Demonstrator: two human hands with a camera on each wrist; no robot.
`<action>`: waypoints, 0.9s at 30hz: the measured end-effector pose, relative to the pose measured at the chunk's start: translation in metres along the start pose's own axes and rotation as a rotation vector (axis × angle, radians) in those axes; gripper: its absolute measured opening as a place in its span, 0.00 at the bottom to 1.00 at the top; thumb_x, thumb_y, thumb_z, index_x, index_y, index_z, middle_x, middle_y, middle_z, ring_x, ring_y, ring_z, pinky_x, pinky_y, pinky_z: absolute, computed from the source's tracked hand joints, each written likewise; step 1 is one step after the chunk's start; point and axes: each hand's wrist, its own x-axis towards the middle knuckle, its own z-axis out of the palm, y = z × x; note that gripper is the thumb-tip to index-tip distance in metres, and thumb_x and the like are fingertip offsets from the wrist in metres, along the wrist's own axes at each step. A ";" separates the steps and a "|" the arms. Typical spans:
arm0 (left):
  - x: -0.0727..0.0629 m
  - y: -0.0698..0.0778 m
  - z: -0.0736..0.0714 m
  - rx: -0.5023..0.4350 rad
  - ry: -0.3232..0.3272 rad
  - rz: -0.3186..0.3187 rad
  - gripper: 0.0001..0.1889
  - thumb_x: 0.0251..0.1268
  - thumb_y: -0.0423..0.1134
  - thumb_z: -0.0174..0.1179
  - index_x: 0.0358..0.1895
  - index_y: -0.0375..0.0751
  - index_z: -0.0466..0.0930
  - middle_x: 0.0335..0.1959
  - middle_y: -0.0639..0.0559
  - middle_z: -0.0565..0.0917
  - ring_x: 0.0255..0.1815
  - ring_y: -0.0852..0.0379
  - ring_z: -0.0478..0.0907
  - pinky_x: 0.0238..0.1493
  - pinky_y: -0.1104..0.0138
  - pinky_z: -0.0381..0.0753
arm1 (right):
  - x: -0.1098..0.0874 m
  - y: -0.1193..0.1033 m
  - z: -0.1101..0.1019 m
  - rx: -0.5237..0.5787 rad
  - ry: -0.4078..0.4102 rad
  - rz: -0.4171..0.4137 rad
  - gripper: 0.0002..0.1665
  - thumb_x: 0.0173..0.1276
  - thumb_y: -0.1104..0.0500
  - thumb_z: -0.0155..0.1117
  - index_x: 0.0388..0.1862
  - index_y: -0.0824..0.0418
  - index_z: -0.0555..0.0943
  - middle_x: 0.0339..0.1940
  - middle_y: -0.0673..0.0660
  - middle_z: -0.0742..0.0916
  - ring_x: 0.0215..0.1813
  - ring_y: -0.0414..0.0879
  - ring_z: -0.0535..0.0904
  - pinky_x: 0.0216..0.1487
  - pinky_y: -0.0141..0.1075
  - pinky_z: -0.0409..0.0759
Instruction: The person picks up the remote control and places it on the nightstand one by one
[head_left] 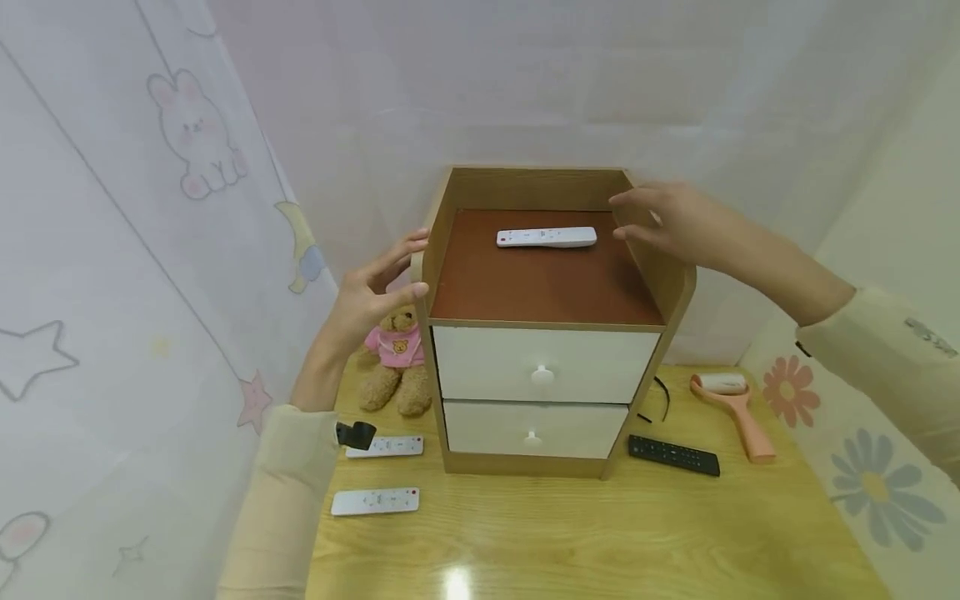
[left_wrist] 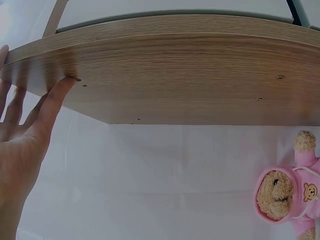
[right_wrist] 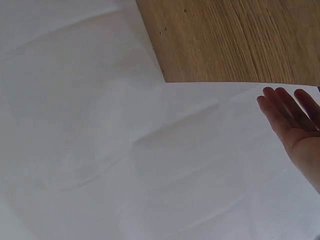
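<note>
My left hand (head_left: 369,302) rests its fingertips on the left side panel of a small wooden cabinet (head_left: 525,467) with two white drawers. In the left wrist view the fingers of that hand (left_wrist: 25,125) spread against the wood-grain panel (left_wrist: 175,75). My right hand (head_left: 669,222) hovers by the upper edge of the right panel, thumb and fingers apart with nothing between them. The right wrist view has this hand (right_wrist: 295,120) just off the panel's edge (right_wrist: 240,45). On the brown top shelf (head_left: 540,287) lies a white remote control (head_left: 546,237). Both drawers are closed.
A teddy bear (head_left: 401,350) in pink sits left of the cabinet. Two white remotes, one nearer (head_left: 375,501) and one farther (head_left: 393,447), lie on the wooden table (head_left: 555,542). To the right are a black remote (head_left: 673,455) and an orange-handled lint roller (head_left: 738,408).
</note>
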 end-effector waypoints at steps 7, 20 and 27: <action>0.000 0.000 -0.004 0.007 0.009 -0.008 0.27 0.63 0.24 0.59 0.66 0.32 0.68 0.72 0.48 0.65 0.73 0.52 0.59 0.74 0.60 0.58 | -0.038 0.007 -0.004 0.000 0.182 0.002 0.28 0.69 0.59 0.63 0.66 0.66 0.72 0.60 0.69 0.78 0.62 0.65 0.72 0.60 0.59 0.71; -0.001 0.000 -0.002 0.017 0.002 -0.039 0.27 0.64 0.25 0.59 0.67 0.33 0.68 0.72 0.48 0.65 0.74 0.54 0.59 0.74 0.60 0.57 | -0.134 0.070 0.056 0.138 0.340 0.352 0.28 0.73 0.56 0.58 0.69 0.63 0.69 0.62 0.69 0.76 0.56 0.70 0.75 0.51 0.64 0.75; -0.002 0.003 -0.002 0.025 0.016 -0.087 0.26 0.66 0.28 0.60 0.68 0.38 0.69 0.73 0.54 0.65 0.73 0.53 0.59 0.74 0.60 0.58 | -0.177 0.101 0.109 0.199 0.275 0.436 0.27 0.73 0.56 0.57 0.68 0.66 0.69 0.60 0.74 0.76 0.52 0.75 0.75 0.48 0.66 0.75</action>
